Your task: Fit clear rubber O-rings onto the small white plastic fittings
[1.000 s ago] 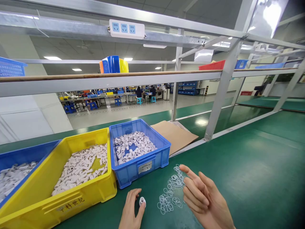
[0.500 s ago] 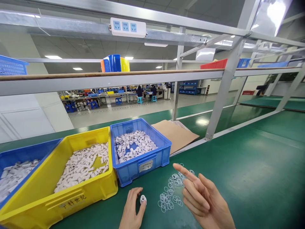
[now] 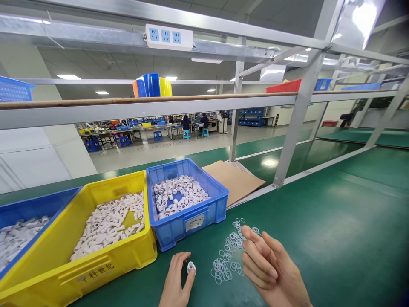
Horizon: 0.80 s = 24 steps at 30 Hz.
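On the green tabletop (image 3: 319,221), my left hand (image 3: 178,279) has its thumb against a small white ring-shaped fitting (image 3: 191,267), fingers curled round its far side. My right hand (image 3: 271,266) is raised palm up to the right of the scattered thin clear rings (image 3: 227,258). Its index finger is bent and the others are curled in; whether anything is between them cannot be made out. Behind my left hand stands a blue bin (image 3: 191,221) of short white fittings. A yellow bin (image 3: 105,273) of longer white pieces is beside it.
Another blue bin (image 3: 64,196) with white parts is at the far left. Brown cardboard (image 3: 233,179) lies behind the bins. A metal post (image 3: 295,115) and a shelf (image 3: 191,102) with bins rise over the table. People sit at distant benches.
The index finger of my right hand has bent in from a stretched-out pose. My left hand keeps its place at the white fitting. The view has shifted slightly.
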Each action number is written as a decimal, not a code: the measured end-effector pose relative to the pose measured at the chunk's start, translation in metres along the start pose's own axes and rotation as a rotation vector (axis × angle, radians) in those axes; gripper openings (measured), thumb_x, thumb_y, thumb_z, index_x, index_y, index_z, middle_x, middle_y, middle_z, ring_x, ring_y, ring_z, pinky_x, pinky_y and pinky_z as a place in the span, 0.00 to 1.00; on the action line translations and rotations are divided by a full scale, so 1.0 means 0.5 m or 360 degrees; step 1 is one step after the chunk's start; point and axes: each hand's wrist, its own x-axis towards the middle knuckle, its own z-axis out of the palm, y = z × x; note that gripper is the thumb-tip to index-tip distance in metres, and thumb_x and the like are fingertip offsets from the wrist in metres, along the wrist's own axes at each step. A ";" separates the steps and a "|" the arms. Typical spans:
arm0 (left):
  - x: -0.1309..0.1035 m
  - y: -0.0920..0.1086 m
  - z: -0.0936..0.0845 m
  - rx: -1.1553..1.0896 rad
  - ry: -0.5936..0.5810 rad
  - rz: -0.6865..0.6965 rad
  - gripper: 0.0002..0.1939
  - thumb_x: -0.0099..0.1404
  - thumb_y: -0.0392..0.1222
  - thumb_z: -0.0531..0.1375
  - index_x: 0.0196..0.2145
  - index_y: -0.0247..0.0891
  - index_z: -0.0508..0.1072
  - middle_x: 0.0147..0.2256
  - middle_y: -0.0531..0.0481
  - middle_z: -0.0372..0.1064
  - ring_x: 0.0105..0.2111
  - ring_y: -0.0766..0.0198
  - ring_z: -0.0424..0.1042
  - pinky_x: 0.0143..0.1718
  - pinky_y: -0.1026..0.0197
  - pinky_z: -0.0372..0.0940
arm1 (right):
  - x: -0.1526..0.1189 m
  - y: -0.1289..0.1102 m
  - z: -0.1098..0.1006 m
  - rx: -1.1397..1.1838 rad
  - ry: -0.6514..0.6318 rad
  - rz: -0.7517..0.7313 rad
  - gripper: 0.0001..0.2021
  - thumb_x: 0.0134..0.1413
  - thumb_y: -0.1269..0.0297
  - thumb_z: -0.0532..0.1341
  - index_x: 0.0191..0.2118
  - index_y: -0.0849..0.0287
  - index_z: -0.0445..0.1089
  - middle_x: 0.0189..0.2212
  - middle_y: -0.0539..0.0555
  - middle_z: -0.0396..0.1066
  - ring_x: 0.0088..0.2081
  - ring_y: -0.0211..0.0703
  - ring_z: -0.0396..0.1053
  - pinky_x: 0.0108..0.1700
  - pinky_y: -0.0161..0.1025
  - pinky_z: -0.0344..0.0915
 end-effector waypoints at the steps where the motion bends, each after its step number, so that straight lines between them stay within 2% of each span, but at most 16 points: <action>1: 0.000 0.001 0.000 0.0009 -0.0002 -0.0010 0.28 0.70 0.63 0.49 0.55 0.42 0.68 0.56 0.37 0.64 0.55 0.48 0.65 0.57 0.46 0.64 | 0.000 0.000 0.000 0.0010 -0.0015 -0.0002 0.14 0.69 0.54 0.65 0.44 0.62 0.72 0.16 0.40 0.46 0.18 0.32 0.35 0.18 0.29 0.44; 5: 0.001 0.003 -0.001 0.0007 0.0025 -0.0045 0.29 0.69 0.65 0.49 0.54 0.43 0.69 0.55 0.39 0.65 0.54 0.49 0.67 0.55 0.48 0.66 | 0.000 0.001 0.004 0.0070 -0.0097 -0.0005 0.13 0.70 0.55 0.64 0.37 0.61 0.71 0.16 0.40 0.46 0.18 0.32 0.36 0.18 0.29 0.44; 10: 0.001 0.005 -0.002 -0.0027 -0.0019 -0.0076 0.29 0.69 0.65 0.50 0.55 0.43 0.68 0.55 0.39 0.64 0.55 0.49 0.65 0.56 0.48 0.65 | 0.002 0.001 0.007 0.0081 -0.0090 -0.0001 0.13 0.70 0.56 0.64 0.38 0.61 0.69 0.16 0.40 0.46 0.18 0.31 0.36 0.19 0.28 0.44; 19: 0.003 0.003 0.000 0.0015 0.0009 -0.0059 0.29 0.69 0.66 0.48 0.54 0.42 0.68 0.55 0.39 0.65 0.54 0.49 0.67 0.55 0.49 0.67 | 0.001 0.002 0.007 0.0005 -0.0146 0.0014 0.14 0.71 0.54 0.63 0.37 0.60 0.69 0.16 0.40 0.45 0.18 0.32 0.36 0.19 0.29 0.44; 21: 0.003 0.001 0.004 0.0031 0.0081 -0.0081 0.30 0.69 0.65 0.48 0.56 0.42 0.66 0.56 0.38 0.64 0.53 0.49 0.68 0.53 0.49 0.67 | 0.003 0.004 0.004 -0.0039 -0.0131 0.0002 0.14 0.71 0.54 0.63 0.37 0.59 0.68 0.16 0.40 0.45 0.18 0.32 0.35 0.19 0.28 0.44; 24: 0.000 0.009 0.008 0.0080 0.0309 -0.0133 0.31 0.69 0.64 0.48 0.60 0.41 0.61 0.55 0.36 0.63 0.51 0.48 0.68 0.49 0.47 0.69 | 0.018 0.010 -0.012 -0.0251 -0.0049 -0.0043 0.14 0.72 0.54 0.61 0.37 0.58 0.66 0.17 0.40 0.45 0.19 0.34 0.35 0.19 0.29 0.42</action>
